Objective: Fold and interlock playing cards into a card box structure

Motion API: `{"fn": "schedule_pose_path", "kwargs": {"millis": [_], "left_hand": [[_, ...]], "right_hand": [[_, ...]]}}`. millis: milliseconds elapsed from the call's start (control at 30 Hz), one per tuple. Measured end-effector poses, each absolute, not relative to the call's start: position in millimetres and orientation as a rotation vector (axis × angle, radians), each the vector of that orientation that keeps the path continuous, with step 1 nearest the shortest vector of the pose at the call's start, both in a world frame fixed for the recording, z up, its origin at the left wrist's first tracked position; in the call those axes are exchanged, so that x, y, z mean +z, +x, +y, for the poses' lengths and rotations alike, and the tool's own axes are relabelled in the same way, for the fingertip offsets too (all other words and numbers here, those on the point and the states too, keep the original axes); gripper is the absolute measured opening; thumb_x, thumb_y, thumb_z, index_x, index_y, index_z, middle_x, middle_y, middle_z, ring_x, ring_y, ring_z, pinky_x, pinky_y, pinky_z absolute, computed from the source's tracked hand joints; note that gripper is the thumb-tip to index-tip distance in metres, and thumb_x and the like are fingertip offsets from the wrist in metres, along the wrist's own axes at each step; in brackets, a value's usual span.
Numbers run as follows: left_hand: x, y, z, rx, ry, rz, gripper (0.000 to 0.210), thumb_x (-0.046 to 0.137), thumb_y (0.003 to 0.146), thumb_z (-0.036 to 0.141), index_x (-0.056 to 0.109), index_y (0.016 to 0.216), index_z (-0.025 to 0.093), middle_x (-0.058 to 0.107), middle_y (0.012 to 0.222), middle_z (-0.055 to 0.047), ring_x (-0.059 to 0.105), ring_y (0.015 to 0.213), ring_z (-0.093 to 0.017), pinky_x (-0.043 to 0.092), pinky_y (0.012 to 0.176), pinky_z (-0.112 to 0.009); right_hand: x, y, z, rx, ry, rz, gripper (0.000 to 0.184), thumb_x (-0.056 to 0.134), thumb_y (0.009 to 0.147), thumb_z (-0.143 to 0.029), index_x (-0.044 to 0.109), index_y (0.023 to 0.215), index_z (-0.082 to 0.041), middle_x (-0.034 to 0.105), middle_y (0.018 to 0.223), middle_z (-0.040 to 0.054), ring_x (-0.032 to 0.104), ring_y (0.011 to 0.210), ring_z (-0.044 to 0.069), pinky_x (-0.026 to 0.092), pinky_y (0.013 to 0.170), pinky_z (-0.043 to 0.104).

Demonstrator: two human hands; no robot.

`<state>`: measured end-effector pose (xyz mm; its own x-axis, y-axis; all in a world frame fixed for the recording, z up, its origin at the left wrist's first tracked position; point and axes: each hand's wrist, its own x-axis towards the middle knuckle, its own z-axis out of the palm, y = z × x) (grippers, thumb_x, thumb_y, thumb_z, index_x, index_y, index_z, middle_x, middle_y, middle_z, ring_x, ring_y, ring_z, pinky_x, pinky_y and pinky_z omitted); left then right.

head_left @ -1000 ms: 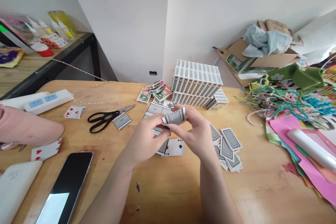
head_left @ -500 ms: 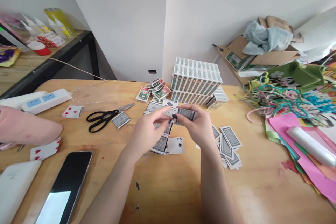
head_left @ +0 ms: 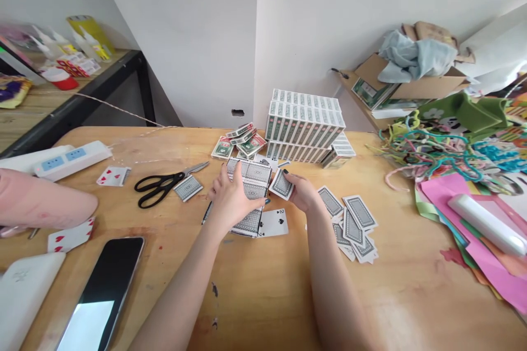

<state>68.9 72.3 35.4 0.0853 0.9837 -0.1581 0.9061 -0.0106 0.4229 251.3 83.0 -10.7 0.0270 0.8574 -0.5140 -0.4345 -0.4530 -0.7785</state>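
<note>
A boxy block of grey-backed playing cards lies on the table in front of me. My left hand spans it with fingers spread, thumb at its right edge and the other fingertips towards its left side. In my right hand a playing card is pinched, grey patterned back showing, just right of the block. A two of spades sticks out from under the block's near right side. Another face-up card shows at its far edge. Loose cards lie face down right of my right hand.
Card boxes are stacked behind the block, beside several loose boxes. Black-handled scissors and a folded card lie left. Nearer are a phone and a pink bottle. Yarn and coloured paper cover the right.
My hands have moved apart. The left went from the pinch beside the right hand to spread over the block; the right drew slightly right and down with the card.
</note>
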Motion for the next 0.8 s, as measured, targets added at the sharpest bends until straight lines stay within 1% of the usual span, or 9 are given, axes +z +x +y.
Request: {"fn": "schedule_pose_path", "kwargs": {"millis": [67,133,200,233,300,400,500,633,800], "left_hand": [[37.7,67.4,74.2,0.275,1.919,1.877,0.105,0.071,0.062,0.051,0.019,0.148,0.020,0.015,0.153,-0.025,0.025,0.132,-0.051,0.028,0.098,-0.063],[39.2,60.2,78.3,0.321,1.863,1.869,0.103,0.071,0.062,0.048,0.020,0.147,0.021,0.017,0.152,-0.024,0.023,0.134,-0.050,0.027,0.099,-0.064],[39.2,47.9,84.1,0.403,1.796,1.813,0.102,0.072,0.063,0.048,0.021,0.147,0.021,0.018,0.152,-0.023,0.020,0.137,-0.046,0.025,0.102,-0.063],[39.1,40.6,87.1,0.460,1.768,1.752,0.103,0.072,0.062,0.047,0.020,0.147,0.021,0.020,0.152,-0.022,0.019,0.139,-0.043,0.024,0.105,-0.059],[40.2,25.9,91.9,0.581,1.663,1.579,0.101,0.072,0.064,0.044,0.020,0.147,0.021,0.026,0.151,-0.018,0.024,0.139,-0.035,0.026,0.109,-0.051],[48.1,10.3,93.2,0.736,1.438,1.276,0.095,0.071,0.068,0.037,0.021,0.148,0.026,0.033,0.150,-0.014,0.037,0.134,-0.030,0.035,0.107,-0.044],[60.3,5.6,88.5,0.810,1.356,1.082,0.096,0.073,0.067,0.034,0.021,0.148,0.029,0.033,0.151,-0.012,0.040,0.133,-0.030,0.037,0.106,-0.043],[70.4,6.0,82.5,0.833,1.354,0.973,0.097,0.074,0.066,0.033,0.022,0.148,0.031,0.028,0.153,-0.010,0.041,0.131,-0.031,0.038,0.105,-0.044],[71.4,6.2,82.5,0.822,1.270,0.888,0.096,0.074,0.064,0.031,0.026,0.147,0.033,0.028,0.153,-0.009,0.043,0.129,-0.033,0.045,0.097,-0.041]], "right_hand": [[-10.2,249.9,83.1,1.675,-1.240,-0.465,0.011,0.057,0.077,-0.028,0.061,0.078,-0.017,0.072,0.074,0.0086,0.069,0.077,0.024,0.058,0.069,0.040],[-8.2,248.9,82.9,1.710,-1.196,-0.456,0.015,0.053,0.080,-0.029,0.062,0.081,-0.017,0.072,0.079,0.0103,0.069,0.082,0.024,0.057,0.072,0.041],[-4.7,247.5,82.6,1.734,-1.155,-0.464,0.019,0.051,0.082,-0.029,0.063,0.085,-0.015,0.073,0.084,0.0114,0.069,0.085,0.024,0.057,0.076,0.040],[-2.4,246.5,82.3,1.745,-1.133,-0.473,0.021,0.051,0.083,-0.030,0.064,0.087,-0.015,0.073,0.086,0.0116,0.069,0.086,0.023,0.056,0.078,0.040],[3.3,243.7,81.2,1.771,-1.092,-0.496,0.023,0.051,0.083,-0.030,0.065,0.091,-0.014,0.073,0.088,0.0111,0.069,0.087,0.023,0.055,0.081,0.038],[14.6,238.1,77.3,1.819,-1.015,-0.551,0.023,0.055,0.082,-0.033,0.065,0.093,-0.016,0.073,0.088,0.0077,0.068,0.084,0.021,0.054,0.083,0.038],[28.0,232.4,71.3,1.823,-0.925,-0.614,0.021,0.061,0.079,-0.037,0.066,0.088,-0.018,0.071,0.083,0.0039,0.067,0.077,0.018,0.054,0.082,0.037],[44.6,227.8,63.3,1.786,-0.869,-0.610,0.022,0.063,0.077,-0.038,0.066,0.089,-0.020,0.071,0.086,0.0039,0.066,0.081,0.019,0.054,0.083,0.037],[61.3,228.0,55.0,1.739,-0.852,-0.731,0.023,0.059,0.078,-0.046,0.063,0.083,-0.023,0.067,0.077,0.0020,0.064,0.073,0.017,0.054,0.072,0.034]]}}
